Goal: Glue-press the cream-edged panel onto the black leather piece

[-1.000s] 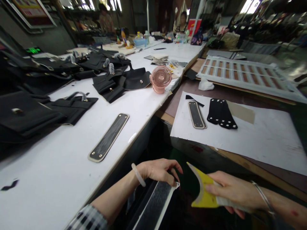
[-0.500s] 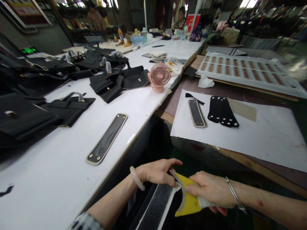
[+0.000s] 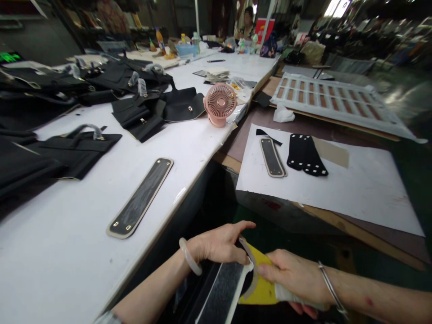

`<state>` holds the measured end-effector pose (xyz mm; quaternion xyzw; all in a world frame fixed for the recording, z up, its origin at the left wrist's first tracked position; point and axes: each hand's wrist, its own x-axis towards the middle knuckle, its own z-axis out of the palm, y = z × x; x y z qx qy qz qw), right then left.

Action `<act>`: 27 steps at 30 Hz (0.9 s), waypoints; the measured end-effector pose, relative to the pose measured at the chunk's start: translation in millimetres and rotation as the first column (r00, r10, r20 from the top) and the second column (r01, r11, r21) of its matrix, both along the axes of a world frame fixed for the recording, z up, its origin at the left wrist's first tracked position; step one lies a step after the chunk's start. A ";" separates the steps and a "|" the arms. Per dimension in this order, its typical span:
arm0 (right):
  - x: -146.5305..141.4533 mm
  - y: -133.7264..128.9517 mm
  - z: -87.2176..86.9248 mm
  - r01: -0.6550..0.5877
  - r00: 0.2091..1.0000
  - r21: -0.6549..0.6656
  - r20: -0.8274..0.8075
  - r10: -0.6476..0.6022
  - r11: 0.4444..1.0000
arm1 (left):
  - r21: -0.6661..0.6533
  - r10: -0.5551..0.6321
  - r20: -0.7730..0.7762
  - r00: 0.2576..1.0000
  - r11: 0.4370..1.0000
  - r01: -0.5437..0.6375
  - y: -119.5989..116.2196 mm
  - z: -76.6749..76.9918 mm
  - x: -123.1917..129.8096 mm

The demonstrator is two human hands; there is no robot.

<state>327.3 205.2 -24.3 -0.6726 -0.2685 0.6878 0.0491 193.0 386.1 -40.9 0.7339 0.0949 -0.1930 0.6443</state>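
Low in the head view, my left hand [image 3: 221, 244] holds the end of a black strip with pale edges [image 3: 221, 288]. Its thumb presses at the corner and the index finger points out past it. My right hand [image 3: 297, 276] grips a yellow scraper-like blade [image 3: 259, 290] with a curved greyish edge, its handle end wrapped in something white. That curved edge lies against the black material by the strip's end, close to my left fingertips. The underside of the strip and most of my left fingers are hidden.
On the white table [image 3: 189, 148] lies a dark panel with a beige border [image 3: 141, 198]. Black bags [image 3: 77, 153] are piled at left, near a pink fan [image 3: 221, 103]. Black pieces [image 3: 305, 155] lie on a white sheet [image 3: 364, 193] at right, before a slatted rack [image 3: 337, 94].
The yellow blade has shifted slightly left and down relative to my left hand. My right hand has moved down a little with it. The whole view has tilted slightly.
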 end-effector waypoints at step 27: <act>-47.9 -8.6 -18.5 0.404 0.881 -0.034 -0.253 -0.399 0.914 | -0.307 0.280 0.054 0.958 0.918 -0.251 -11.2 -0.8 -12.6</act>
